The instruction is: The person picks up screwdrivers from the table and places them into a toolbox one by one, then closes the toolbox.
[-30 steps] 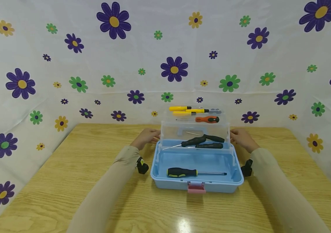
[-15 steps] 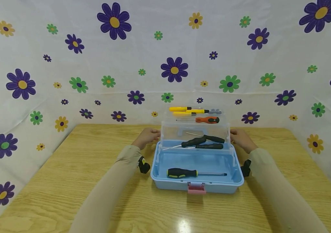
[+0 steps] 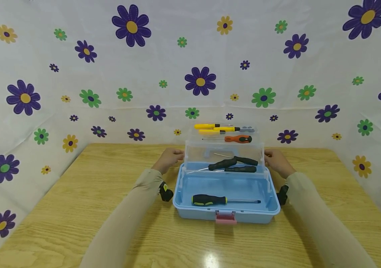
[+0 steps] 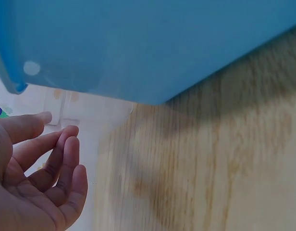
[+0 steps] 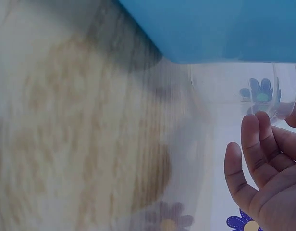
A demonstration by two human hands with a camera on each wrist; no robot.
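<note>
A light blue toolbox (image 3: 190,214) stands open on the table, its clear lid (image 4: 100,106) swung back behind it. At the back left, my left hand (image 3: 168,160) pinches the lid's edge between thumb and fingertips. On the opposite side, my right hand (image 3: 279,163) has thumb and fingers at the lid's other edge, gripping it. A black screwdriver (image 3: 209,200) with yellow-green trim lies in the box. Above it, clear raised trays carry several black screwdrivers (image 3: 240,169), an orange screwdriver (image 3: 238,139) and several yellow-handled tools (image 3: 207,126).
A pink latch (image 3: 225,217) hangs at the toolbox's front. The wooden table (image 3: 86,193) extends to both sides and in front. Behind it hangs a white cloth (image 3: 163,56) with printed flowers, close to the lid.
My left wrist has shifted slightly to the right, toward the box. The head view has tilted a little. Both hands stay at the lid, and the toolbox and tools keep their places.
</note>
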